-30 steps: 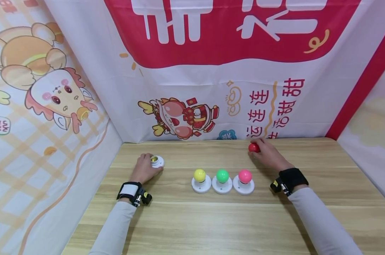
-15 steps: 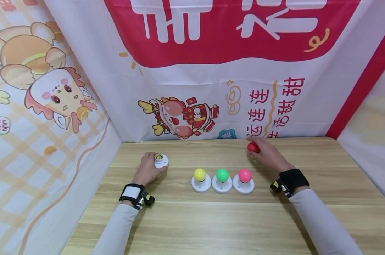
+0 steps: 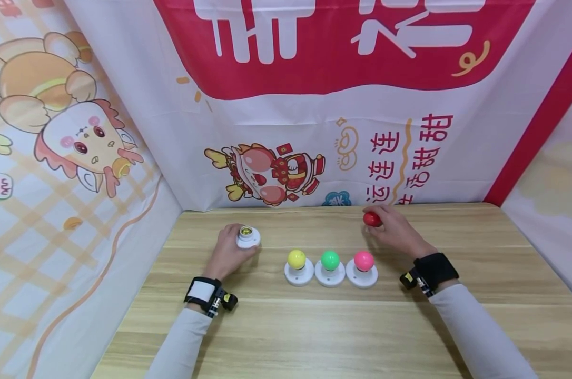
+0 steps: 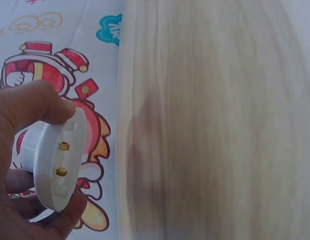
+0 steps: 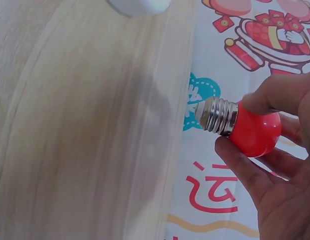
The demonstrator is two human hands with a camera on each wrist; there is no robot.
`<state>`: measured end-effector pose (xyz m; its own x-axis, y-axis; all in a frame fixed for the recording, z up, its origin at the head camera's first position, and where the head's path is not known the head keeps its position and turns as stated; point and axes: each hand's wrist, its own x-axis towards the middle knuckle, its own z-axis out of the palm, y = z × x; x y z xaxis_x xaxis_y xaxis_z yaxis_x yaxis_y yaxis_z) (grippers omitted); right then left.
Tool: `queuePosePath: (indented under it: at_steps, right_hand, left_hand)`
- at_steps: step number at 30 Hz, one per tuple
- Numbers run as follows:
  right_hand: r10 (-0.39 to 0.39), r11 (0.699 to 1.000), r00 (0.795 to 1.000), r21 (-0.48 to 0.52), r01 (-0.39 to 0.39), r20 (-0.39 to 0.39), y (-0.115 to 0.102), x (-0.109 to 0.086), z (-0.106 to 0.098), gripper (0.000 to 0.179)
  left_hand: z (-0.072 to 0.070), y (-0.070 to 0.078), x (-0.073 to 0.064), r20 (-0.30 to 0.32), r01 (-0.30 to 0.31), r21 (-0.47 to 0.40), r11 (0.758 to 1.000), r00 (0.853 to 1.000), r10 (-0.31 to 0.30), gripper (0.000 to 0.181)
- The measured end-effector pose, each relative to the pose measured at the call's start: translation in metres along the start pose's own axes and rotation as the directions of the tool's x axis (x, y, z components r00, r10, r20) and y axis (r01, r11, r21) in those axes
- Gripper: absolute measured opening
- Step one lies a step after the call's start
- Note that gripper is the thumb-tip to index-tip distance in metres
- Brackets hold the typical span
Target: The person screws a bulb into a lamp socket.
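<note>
My left hand (image 3: 230,251) grips a white round lamp holder (image 3: 248,238) by its rim, the threaded brass socket facing up. The left wrist view shows the underside of that lamp holder (image 4: 59,160) with two brass screws, clear of the wooden table. In my right hand (image 3: 395,229) is a red light bulb (image 3: 372,219), held by its glass between thumb and fingers. Its bare silver screw base points away from the palm in the right wrist view, where the red bulb (image 5: 255,129) shows large.
Between the hands, nearer me, stand three white lamp holders in a row, bearing a yellow bulb (image 3: 296,259), a green bulb (image 3: 331,260) and a pink bulb (image 3: 364,260). A printed cloth (image 3: 286,116) hangs along the back edge of the wooden table (image 3: 314,331).
The left hand has moved right with the lamp holder. My right hand has shifted slightly left with the red bulb. The three bulbs in the row have stayed put.
</note>
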<state>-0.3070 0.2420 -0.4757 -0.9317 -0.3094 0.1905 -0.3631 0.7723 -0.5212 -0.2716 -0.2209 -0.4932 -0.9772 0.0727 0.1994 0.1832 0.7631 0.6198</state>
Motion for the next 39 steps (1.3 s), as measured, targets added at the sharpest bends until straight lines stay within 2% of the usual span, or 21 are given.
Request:
queuePosePath:
  at_steps: [7, 12, 26, 34, 39]
  right_hand:
    - [-0.042, 0.999, 0.999, 0.007, 0.043, -0.030, -0.011, -0.001, -0.003, 0.052]
    - [-0.085, 0.996, 0.995, 0.000, 0.085, -0.054, -0.016, -0.002, -0.003, 0.051]
    - [-0.133, 0.991, 0.989, -0.001, 0.133, -0.066, -0.029, -0.006, -0.005, 0.056]
    - [-0.168, 0.986, 0.983, 0.007, 0.169, -0.068, -0.038, -0.009, -0.005, 0.057]
    - [-0.222, 0.975, 0.970, 0.003, 0.223, -0.104, -0.046, -0.011, -0.006, 0.055]
  left_hand:
    - [0.004, 0.011, -0.005, -0.005, -0.028, -0.021, 0.999, 1.000, 0.028, 0.078]
    - [0.005, 0.017, -0.008, 0.006, -0.027, -0.034, 0.999, 1.000, 0.027, 0.081]
    - [0.012, 0.040, -0.012, 0.003, -0.056, -0.089, 0.994, 0.998, 0.057, 0.080]
    - [0.012, 0.049, -0.013, -0.019, -0.097, -0.093, 0.991, 0.995, 0.096, 0.079]
    - [0.012, 0.057, -0.014, -0.032, -0.143, -0.109, 0.984, 0.990, 0.141, 0.078]
